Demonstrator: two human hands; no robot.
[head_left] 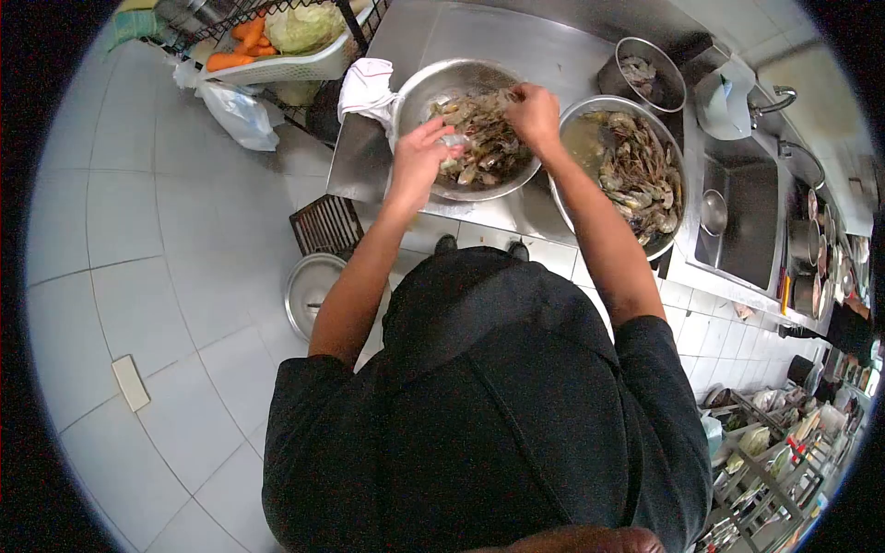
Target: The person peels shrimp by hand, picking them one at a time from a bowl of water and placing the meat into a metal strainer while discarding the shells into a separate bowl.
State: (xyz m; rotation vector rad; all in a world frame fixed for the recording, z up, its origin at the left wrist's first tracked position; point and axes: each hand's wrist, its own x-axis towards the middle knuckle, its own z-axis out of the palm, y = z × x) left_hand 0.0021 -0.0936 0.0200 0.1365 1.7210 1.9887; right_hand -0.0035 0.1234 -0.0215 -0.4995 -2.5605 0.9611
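Observation:
Above a wide metal bowl point(403, 120) full of shrimp heads and shells point(493, 147), both my hands are at work. My left hand point(422, 161) is over the bowl's left side, fingers closed around a pale grey shrimp point(452, 141). At the upper right rim, my right hand point(535, 115) is pinched shut; what its fingertips hold is too small to make out. A larger metal basin point(569, 112) stands to the right with whole shrimp point(636, 175) in cloudy water. Behind it, a metal pot point(666, 66) contains greyish peeled shrimp point(638, 76).
A white cloth point(367, 88) lies left of the bowl on the steel counter point(516, 35). A sink point(745, 198) with taps is at the right. Carrots point(249, 41) and cabbage point(304, 28) fill a white basket point(309, 66). On the floor are a lidded pot point(309, 286) and a dark crate point(327, 226).

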